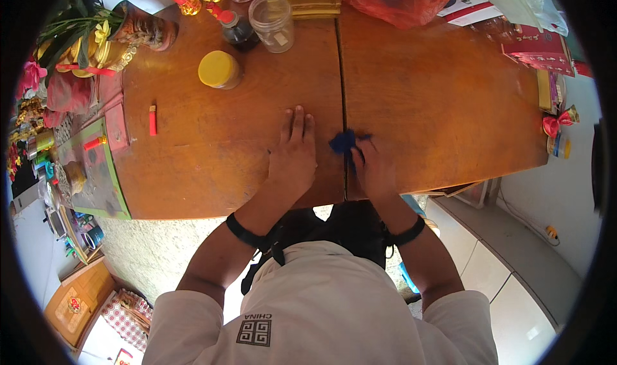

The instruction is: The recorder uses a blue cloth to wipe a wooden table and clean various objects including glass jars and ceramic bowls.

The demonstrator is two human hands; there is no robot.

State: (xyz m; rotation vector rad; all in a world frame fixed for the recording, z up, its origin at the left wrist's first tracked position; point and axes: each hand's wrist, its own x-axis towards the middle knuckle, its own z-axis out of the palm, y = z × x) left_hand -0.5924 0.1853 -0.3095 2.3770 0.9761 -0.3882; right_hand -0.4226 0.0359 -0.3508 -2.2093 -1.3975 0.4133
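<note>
My left hand (294, 155) lies palm down on the brown wooden table (231, 133), its fingers stretched forward and nothing held. Just right of it, my right hand (375, 165) is slightly blurred and grips a small dark blue cloth (343, 142). The cloth rests on the tabletop across the dark seam (343, 85) between two table panels. Part of the cloth is hidden under my right fingers. A jar with a yellow lid (219, 70) stands beyond my left hand, and a red lighter (153, 120) lies farther left.
At the back are a clear plastic jar (272, 25), a dark bottle with a red cap (237, 30), gold boxes (308, 1) and a red plastic bag (402, 1). A plant vase (144, 26) lies tipped at back left. Dark red boxes (537, 49) stand at the right.
</note>
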